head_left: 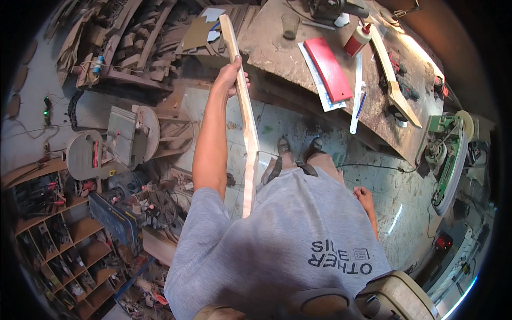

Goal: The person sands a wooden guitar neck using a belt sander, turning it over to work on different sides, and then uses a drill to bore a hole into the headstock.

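Note:
My left hand [230, 76] is wrapped round a long, bent piece of pale wood [248, 120], gripping it along its upper half. The wood has angled sections and stands out in front of my left side, its far end reaching toward the workbench [266, 50] and its near end by my shirt. My right hand [364, 196] hangs low at my right side with its fingers curled in. Nothing shows in it.
On the bench lie a red flat block [328, 69], a glue bottle [358, 38], a steel ruler [356, 101], a glass [290, 25] and another angled wooden piece [393, 88]. A green belt sander [445, 165] stands right; stacked offcuts [141, 45] and a compartment shelf [64, 245] are left.

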A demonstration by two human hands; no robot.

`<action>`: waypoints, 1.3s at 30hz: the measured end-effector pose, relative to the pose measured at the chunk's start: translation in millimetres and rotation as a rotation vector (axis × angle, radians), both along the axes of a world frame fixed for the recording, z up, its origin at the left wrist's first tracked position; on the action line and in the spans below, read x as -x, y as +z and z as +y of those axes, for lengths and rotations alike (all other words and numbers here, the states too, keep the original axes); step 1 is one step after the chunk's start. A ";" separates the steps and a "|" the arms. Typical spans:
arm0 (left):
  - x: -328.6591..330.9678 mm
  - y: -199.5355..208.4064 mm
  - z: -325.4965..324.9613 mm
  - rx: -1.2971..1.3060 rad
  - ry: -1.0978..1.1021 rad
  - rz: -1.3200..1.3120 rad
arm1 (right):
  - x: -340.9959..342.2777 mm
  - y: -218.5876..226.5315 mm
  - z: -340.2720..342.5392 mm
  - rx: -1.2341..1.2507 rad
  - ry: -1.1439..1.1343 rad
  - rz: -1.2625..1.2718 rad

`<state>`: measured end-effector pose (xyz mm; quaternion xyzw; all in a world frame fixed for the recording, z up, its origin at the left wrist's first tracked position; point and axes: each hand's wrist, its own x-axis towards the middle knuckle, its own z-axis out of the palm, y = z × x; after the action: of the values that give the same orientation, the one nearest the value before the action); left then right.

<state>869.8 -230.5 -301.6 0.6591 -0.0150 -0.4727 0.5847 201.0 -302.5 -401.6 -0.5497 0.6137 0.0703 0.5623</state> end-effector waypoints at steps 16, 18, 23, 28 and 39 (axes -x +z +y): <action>-100.4 42.3 -42.1 0.357 0.124 0.228 | 21.5 -47.8 -30.3 0.091 -0.055 -0.040; -106.1 43.1 -43.4 0.377 0.145 0.295 | 24.9 -48.2 -19.2 0.073 -0.083 -0.047; -122.6 39.7 -32.7 0.455 0.147 0.505 | 52.0 -65.1 -0.3 0.052 -0.046 -0.014; -116.0 47.5 -25.7 0.476 0.189 0.615 | 55.3 -66.2 16.1 0.117 -0.083 -0.015; -117.4 19.2 17.7 0.589 0.087 0.480 | 25.9 -77.3 11.3 0.199 -0.009 0.029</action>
<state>987.2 -212.9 -282.4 0.3334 0.0153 -0.5638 0.7555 175.1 -291.2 -478.9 -0.5990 0.6282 0.0142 0.4964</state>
